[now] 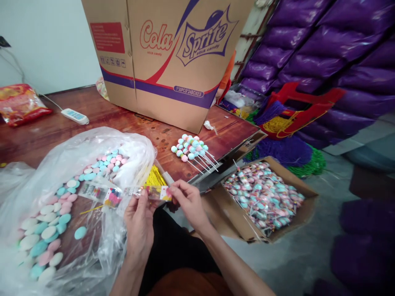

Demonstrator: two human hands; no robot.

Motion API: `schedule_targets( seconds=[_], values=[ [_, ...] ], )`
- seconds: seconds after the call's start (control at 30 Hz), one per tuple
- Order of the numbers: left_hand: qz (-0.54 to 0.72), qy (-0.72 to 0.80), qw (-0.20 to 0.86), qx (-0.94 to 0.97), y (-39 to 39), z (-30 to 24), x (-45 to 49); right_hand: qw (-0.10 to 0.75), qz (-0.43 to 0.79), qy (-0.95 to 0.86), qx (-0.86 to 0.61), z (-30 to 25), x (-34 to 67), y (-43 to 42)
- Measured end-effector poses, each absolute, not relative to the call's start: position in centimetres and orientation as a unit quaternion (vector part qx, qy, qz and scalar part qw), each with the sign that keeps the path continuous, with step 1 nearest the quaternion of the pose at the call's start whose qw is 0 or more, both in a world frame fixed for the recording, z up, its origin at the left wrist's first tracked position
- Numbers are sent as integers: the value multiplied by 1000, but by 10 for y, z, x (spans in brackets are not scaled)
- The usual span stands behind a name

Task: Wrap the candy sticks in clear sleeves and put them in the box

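Note:
A small clear printed plastic packet (157, 192) is stretched between my hands above the table's front edge. My left hand (139, 224) pinches its near left part, thumb on top. At its right end the fingers of my right hand (189, 201) are closed on it. More printed clear packets (112, 197) lie just left of my hands, with a thin yellow strip. Behind the packet is a bundle of shiny yellow ties (155, 176). Several stick candies (191, 148) with pink, blue and white pieces lie beyond my right hand.
A large clear bag (135, 144) spreads at left, with loose pastel candies (47, 232) in it. A cardboard carton (185, 74) stands at the back. Below right, an open box (308, 193) holds wrapped stick candies. A red stool (296, 107) and purple sacks (345, 45) are farther right.

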State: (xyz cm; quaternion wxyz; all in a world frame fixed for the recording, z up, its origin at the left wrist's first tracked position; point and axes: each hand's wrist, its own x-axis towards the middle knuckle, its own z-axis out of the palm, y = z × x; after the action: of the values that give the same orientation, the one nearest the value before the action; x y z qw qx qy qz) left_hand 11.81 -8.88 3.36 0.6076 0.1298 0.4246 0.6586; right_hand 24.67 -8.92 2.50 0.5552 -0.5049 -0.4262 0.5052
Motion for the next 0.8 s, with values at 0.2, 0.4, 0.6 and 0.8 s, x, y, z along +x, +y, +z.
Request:
schedule_targets(
  seconds=[0.2, 0.4, 0.6, 0.8],
  values=[
    [679, 443, 578, 87, -80, 36, 108, 455, 190, -528, -691, 11, 289, -48],
    [678, 439, 586, 66, -75, 44, 97, 186, -49, -601, -776, -21, 319, -12],
    [709, 431, 555, 61, -70, 50, 83, 425, 31, -577, -696, -20, 311, -29],
    [730, 439, 521, 54, -64, 46, 69, 586, 259, -531, -554, 19, 282, -95]
  ],
)
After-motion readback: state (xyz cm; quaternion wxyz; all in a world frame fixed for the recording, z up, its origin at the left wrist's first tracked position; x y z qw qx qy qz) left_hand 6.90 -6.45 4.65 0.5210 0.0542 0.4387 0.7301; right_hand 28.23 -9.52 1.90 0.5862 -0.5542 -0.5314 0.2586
